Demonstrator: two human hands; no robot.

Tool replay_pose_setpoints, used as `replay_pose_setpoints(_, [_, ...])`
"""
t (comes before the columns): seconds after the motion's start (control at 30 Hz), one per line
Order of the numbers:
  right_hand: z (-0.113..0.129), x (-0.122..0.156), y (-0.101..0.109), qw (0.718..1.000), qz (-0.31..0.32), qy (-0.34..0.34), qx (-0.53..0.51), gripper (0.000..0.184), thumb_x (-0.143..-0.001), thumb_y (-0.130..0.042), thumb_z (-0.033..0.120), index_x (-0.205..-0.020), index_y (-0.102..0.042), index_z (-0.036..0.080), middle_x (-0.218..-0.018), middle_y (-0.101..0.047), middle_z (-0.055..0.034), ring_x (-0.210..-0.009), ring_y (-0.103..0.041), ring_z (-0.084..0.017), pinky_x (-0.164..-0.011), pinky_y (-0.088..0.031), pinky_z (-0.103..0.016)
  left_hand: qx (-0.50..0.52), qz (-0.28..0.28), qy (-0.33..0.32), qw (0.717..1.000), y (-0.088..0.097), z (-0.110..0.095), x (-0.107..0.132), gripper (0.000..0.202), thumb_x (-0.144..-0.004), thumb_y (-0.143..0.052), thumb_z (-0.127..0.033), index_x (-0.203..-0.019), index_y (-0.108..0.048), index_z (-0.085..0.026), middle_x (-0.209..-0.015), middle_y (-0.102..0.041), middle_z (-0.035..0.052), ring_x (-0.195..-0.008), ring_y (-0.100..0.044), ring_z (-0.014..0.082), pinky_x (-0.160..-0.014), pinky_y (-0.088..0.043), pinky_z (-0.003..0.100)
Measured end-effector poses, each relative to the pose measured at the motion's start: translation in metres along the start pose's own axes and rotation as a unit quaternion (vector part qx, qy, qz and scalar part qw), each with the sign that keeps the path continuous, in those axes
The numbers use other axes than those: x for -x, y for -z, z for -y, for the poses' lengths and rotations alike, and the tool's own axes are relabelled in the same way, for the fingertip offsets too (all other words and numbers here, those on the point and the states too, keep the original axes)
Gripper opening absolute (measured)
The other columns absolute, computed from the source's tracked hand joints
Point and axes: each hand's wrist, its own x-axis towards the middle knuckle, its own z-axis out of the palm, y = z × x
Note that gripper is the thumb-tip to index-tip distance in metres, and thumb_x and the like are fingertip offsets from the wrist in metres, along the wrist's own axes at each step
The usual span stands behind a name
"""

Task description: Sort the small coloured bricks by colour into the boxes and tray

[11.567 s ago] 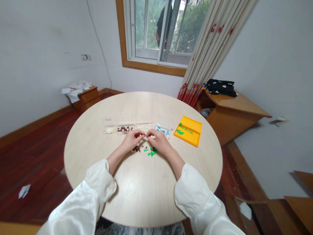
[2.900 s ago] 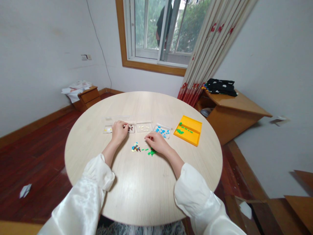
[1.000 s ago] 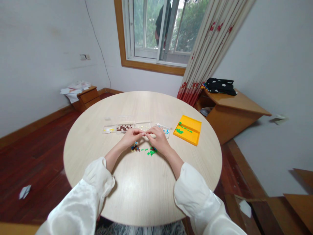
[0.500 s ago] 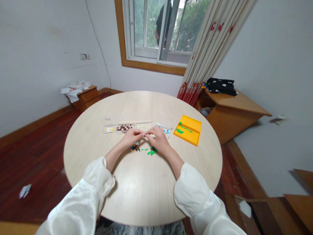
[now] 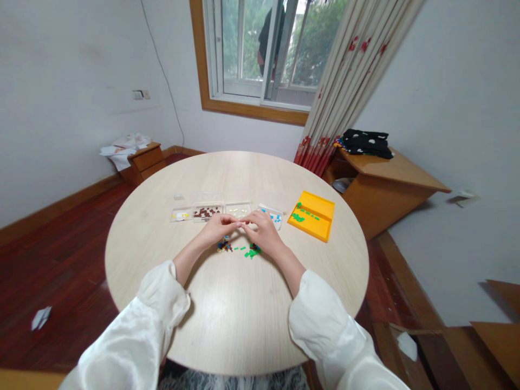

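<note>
My left hand (image 5: 217, 229) and my right hand (image 5: 264, 232) meet fingertip to fingertip above the round table (image 5: 227, 325), both pinched on a tiny piece too small to name. Just below them lies a small heap of mixed bricks (image 5: 240, 249), green, brown and blue. Behind the hands stands a row of clear boxes: one with yellow pieces (image 5: 181, 215), one with brown pieces (image 5: 206, 212), one with pale pieces (image 5: 238, 209) and one with blue pieces (image 5: 274, 216).
A yellow tray (image 5: 312, 214) with green pieces sits to the right of the boxes. Beyond the table are a window, a curtain (image 5: 345, 86), a low wooden cabinet (image 5: 385, 189) with dark cloth on it, and a small bedside stand (image 5: 144, 160).
2.9 s ago my left hand was at the brown box and my right hand lay by the heap. Both have since come together; over the last second they hardly moved.
</note>
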Motion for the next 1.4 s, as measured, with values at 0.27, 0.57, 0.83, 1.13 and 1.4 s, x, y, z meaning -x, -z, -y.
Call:
replay_pose_setpoints(0.27, [-0.001, -0.001, -0.001, 1.000, 0.002, -0.012, 0.018, 0.008, -0.082, -0.057, 0.020, -0.078, -0.064, 0.019, -0.077, -0.063, -0.0029, -0.080, -0.054, -0.017, -0.076, -0.034, -0.031, -0.022, -0.016, 0.013, 1.000, 0.001, -0.001, -0.003, 0.024, -0.067, -0.060, -0.036, -0.063, -0.068, -0.014, -0.065, -0.067, 0.0047, -0.060, -0.054, 0.0132, -0.061, -0.041, 0.026])
replay_pose_setpoints(0.57, [-0.008, -0.001, -0.004, 0.997, -0.015, -0.057, 0.041, 0.010, -0.083, -0.056, 0.022, -0.080, -0.065, 0.019, -0.077, -0.064, -0.0029, -0.080, -0.054, -0.017, -0.077, -0.033, -0.031, -0.083, -0.096, 0.001, 0.992, 0.004, -0.006, -0.005, 0.016, -0.066, -0.060, -0.028, -0.060, -0.065, -0.015, -0.058, -0.062, 0.0019, -0.053, -0.049, 0.0122, -0.054, -0.037, 0.025])
replay_pose_setpoints(0.83, [-0.003, -0.001, -0.004, 0.999, 0.000, -0.025, 0.029, 0.010, -0.083, -0.057, 0.022, -0.080, -0.066, 0.020, -0.079, -0.064, -0.0027, -0.082, -0.054, -0.017, -0.076, -0.033, -0.031, -0.003, -0.028, 0.026, 0.999, -0.007, -0.006, -0.001, 0.023, -0.065, -0.063, -0.036, -0.066, -0.070, -0.014, -0.064, -0.067, 0.0038, -0.060, -0.055, 0.0140, -0.060, -0.041, 0.026])
replay_pose_setpoints(1.13, [-0.004, -0.001, -0.004, 0.998, -0.016, -0.043, 0.032, 0.007, -0.081, -0.060, 0.021, -0.083, -0.066, 0.019, -0.079, -0.064, -0.0032, -0.082, -0.055, -0.018, -0.076, -0.033, -0.032, -0.073, -0.134, 0.011, 0.988, 0.000, 0.003, -0.009, 0.016, -0.068, -0.061, -0.027, -0.072, -0.069, -0.014, -0.067, -0.066, 0.0041, -0.058, -0.053, 0.0137, -0.059, -0.040, 0.027])
replay_pose_setpoints(1.4, [-0.006, -0.002, -0.007, 0.999, -0.017, -0.034, 0.039, 0.007, -0.081, -0.059, 0.018, -0.082, -0.065, 0.019, -0.078, -0.064, -0.0029, -0.082, -0.054, -0.018, -0.076, -0.033, -0.032, -0.301, -0.228, -0.119, 0.918, 0.013, 0.020, -0.021, 0.016, -0.077, -0.053, -0.020, -0.077, -0.068, -0.016, -0.080, -0.063, 0.0068, -0.081, -0.056, 0.0193, -0.078, -0.042, 0.032])
